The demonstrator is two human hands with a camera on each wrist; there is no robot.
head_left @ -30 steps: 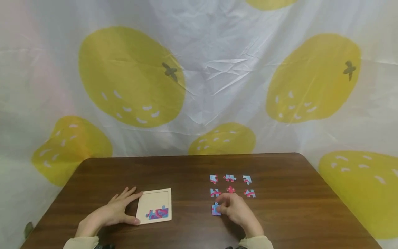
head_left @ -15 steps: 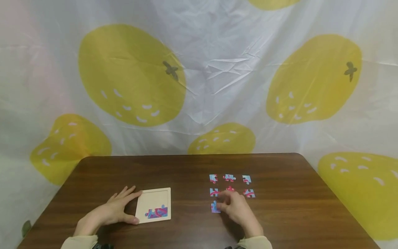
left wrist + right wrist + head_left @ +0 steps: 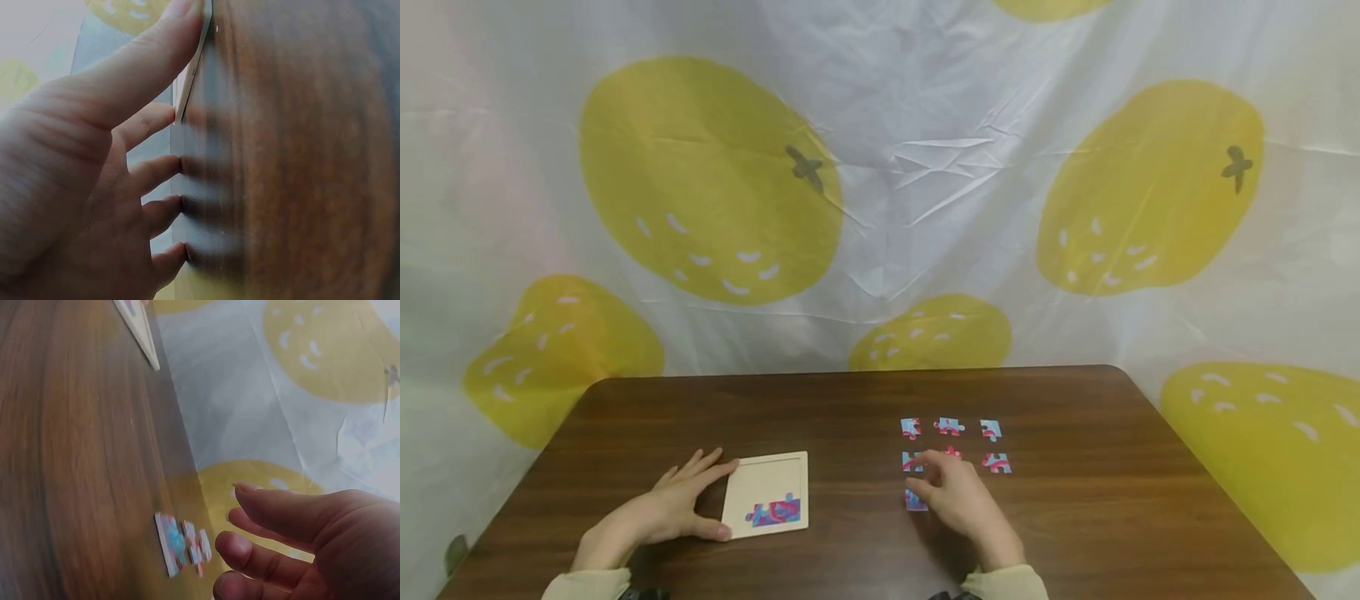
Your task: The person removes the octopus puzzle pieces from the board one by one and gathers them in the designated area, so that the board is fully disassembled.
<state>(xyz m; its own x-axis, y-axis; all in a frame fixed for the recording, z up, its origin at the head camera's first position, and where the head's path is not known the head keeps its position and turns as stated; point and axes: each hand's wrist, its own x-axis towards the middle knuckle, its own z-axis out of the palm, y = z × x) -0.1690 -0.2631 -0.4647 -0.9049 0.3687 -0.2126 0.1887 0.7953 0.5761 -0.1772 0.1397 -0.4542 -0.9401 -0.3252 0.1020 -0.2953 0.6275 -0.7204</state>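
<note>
A pale wooden puzzle tray (image 3: 763, 479) lies on the left side of the table, with joined blue, purple and pink puzzle pieces (image 3: 777, 512) in its lower right corner. My left hand (image 3: 662, 508) rests at the tray's left edge, thumb at the near corner and index finger at the far one, the other fingers spread on the table. My right hand (image 3: 962, 500) hovers over a blue puzzle piece (image 3: 916, 502), partly covering it. In the right wrist view, thumb and fingers (image 3: 234, 550) stand apart with nothing between them.
Several loose pieces lie in rows beyond my right hand, among them a corner piece (image 3: 991, 429), a piece with blue and pink (image 3: 997, 462) and a red one (image 3: 952, 452) partly hidden by the hand. A fruit-patterned cloth (image 3: 887, 208) hangs behind the brown table (image 3: 1105, 517).
My right hand has shifted slightly left, its thumb now above the upper part of the nearest loose piece. The left hand and the tray keep their places.
</note>
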